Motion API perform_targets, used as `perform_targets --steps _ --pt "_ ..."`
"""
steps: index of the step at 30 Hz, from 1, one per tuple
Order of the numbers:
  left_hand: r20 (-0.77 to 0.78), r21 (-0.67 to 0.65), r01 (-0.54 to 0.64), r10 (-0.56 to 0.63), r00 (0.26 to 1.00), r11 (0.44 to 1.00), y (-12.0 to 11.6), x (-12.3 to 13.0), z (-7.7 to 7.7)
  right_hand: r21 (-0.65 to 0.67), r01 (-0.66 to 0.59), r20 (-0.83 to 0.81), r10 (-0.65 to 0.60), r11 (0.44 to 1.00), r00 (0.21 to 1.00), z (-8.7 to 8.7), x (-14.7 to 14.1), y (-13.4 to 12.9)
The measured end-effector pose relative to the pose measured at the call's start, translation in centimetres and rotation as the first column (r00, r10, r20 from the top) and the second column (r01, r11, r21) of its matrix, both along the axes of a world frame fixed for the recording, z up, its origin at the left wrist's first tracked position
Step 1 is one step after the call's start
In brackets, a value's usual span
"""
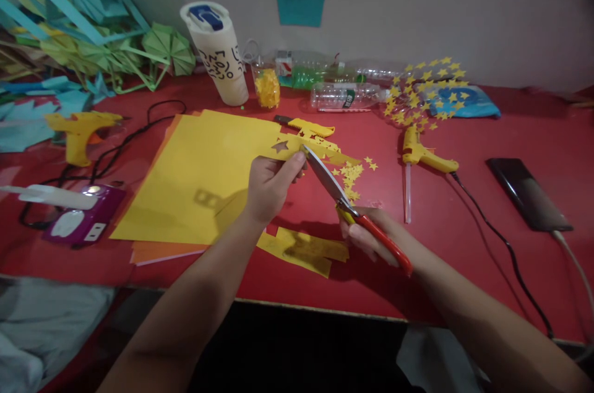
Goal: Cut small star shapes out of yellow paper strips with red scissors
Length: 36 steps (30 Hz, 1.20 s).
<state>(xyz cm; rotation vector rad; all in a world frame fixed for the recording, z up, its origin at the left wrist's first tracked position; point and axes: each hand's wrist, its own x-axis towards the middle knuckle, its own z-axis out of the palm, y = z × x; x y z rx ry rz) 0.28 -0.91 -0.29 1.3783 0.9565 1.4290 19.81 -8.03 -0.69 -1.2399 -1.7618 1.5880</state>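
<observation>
My left hand [271,187] pinches a yellow paper strip [268,149] that has a star-shaped hole in it. In my right hand [371,235] are red-handled scissors [327,176], their blades slanting up and left so the tips meet the paper by my left thumb. Whether the blades are apart is hard to see. Small yellow paper stars [351,179] lie piled just beyond the scissors. Yellow paper scraps [301,249] rest on the table below my hands, and a stack of yellow sheets [185,176] lies to the left.
A yellow glue gun [427,155] and a phone [529,192] lie right; another glue gun [81,130] and a purple power block [86,213] lie left. Behind stand a tumbler [218,56], a cup of yellow pieces [267,86] and plastic bottles [346,96]. Cables cross the red table [468,220].
</observation>
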Motion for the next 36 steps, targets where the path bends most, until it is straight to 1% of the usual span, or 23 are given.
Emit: perform_targets --steps 6,14,20,24,28,36 --pt "0.052 0.004 0.03 -0.03 0.998 1.0 0.2 -0.1 -0.5 -0.014 0.018 0.015 -0.018 1.0 1.0 0.2 -0.1 -0.1" --pt "0.087 -0.009 0.041 -0.041 0.995 0.999 0.2 -0.1 -0.8 -0.03 0.097 0.055 -0.095 0.995 0.994 -0.2 -0.6 -0.5" --pt "0.086 -0.02 0.045 -0.044 0.995 0.999 0.2 -0.1 -0.7 -0.015 0.08 0.034 -0.079 0.997 0.996 -0.6 -0.4 -0.4" --pt "0.053 -0.033 0.069 -0.067 0.996 0.997 0.2 -0.1 -0.6 0.013 0.055 -0.002 -0.055 0.998 0.999 -1.0 -0.2 -0.3" --pt "0.032 -0.033 0.093 -0.092 0.995 0.995 0.1 -0.2 -0.5 0.004 0.049 -0.008 -0.049 0.999 0.999 -0.6 -0.2 -0.2" --pt "0.038 -0.034 0.099 -0.097 0.995 0.995 0.2 -0.2 -0.6 -0.023 0.097 0.046 -0.096 0.995 0.994 -0.2 -0.5 -0.4"
